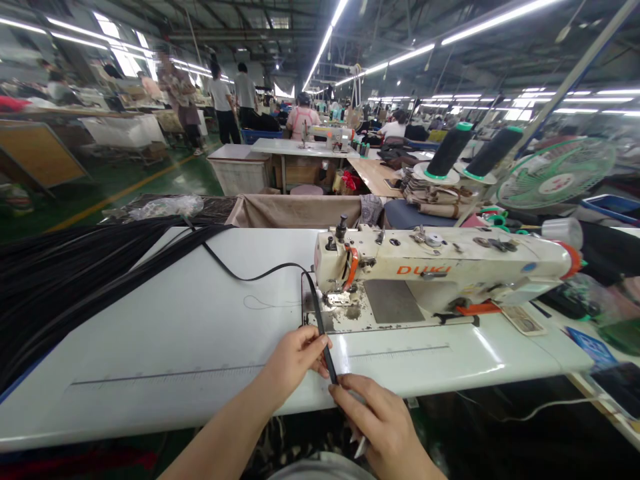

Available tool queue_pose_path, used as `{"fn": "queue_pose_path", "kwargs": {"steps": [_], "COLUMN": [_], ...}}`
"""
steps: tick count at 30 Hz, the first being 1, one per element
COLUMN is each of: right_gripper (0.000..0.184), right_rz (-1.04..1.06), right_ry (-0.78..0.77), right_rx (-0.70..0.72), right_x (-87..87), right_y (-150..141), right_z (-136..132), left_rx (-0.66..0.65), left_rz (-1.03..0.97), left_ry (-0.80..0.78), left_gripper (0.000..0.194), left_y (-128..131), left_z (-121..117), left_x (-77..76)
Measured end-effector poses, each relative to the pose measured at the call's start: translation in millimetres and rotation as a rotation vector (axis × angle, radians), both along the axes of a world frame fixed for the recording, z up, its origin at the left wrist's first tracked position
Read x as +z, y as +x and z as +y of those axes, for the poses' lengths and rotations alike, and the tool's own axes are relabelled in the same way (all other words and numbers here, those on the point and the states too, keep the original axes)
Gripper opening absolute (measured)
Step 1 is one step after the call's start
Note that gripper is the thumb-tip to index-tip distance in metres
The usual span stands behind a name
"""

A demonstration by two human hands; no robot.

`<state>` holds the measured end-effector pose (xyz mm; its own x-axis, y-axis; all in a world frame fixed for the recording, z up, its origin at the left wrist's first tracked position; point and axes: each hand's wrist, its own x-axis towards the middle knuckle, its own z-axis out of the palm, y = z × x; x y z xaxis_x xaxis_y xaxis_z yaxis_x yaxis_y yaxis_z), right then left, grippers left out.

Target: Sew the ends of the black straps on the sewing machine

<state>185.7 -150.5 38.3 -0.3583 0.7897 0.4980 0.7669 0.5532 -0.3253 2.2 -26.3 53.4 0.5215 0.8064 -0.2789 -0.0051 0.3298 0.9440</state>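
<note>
A narrow black strap (315,293) runs from a heap of black straps (100,280) on the left, across the white table and past the needle area of a sewing machine (425,263). My left hand (295,360) pinches this strap between thumb and fingers, just in front of the machine's bed. Lower down, near the table's front edge, my right hand (385,420) grips the strap close to its near end. Something small and whitish shows under the right hand's fingers; its kind is unclear.
A printed ruler line (170,373) crosses the table (215,333). Black thread cones (450,150) and a green fan (557,177) stand behind the machine. A cloth-lined bin (295,210) sits beyond the table's far edge. Several people work or stand farther off.
</note>
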Motion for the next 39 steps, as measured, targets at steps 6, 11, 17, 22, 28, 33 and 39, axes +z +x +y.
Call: {"fn": "queue_pose_path", "kwargs": {"steps": [6, 11, 17, 22, 28, 33, 39], "right_gripper": [0.037, 0.044, 0.034, 0.029, 0.03, 0.027, 0.026], "right_rz": [0.056, 0.13, 0.023, -0.044, -0.115, -0.123, -0.167], "right_ry": [-0.006, -0.044, -0.073, -0.01, 0.043, 0.072, 0.089], "right_rx": [0.11, 0.134, 0.121, 0.081, 0.027, 0.047, 0.019], "right_x": [8.2, 1.3, -0.5, -4.1, -8.7, -8.5, -13.1], "right_y": [0, 2, 4, 9, 13, 12, 12], "right_z": [14, 33, 53, 70, 91, 94, 101], "left_rx": [0.037, 0.192, 0.113, 0.018, 0.052, 0.145, 0.088], "left_rz": [0.068, 0.207, 0.548, 0.789, 0.851, 0.881, 0.787], "left_ry": [0.066, 0.471, 0.902, 1.12, 1.174, 1.223, 1.325], "left_gripper": [0.046, 0.011, 0.032, 0.047, 0.041, 0.037, 0.033], "left_y": [-3, -12, -20, -23, -16, -15, -18], "left_z": [7, 31, 62, 90, 122, 123, 104], "left_x": [-15.0, -29.0, -41.7, -53.0, -56.8, -54.8, -47.5]}}
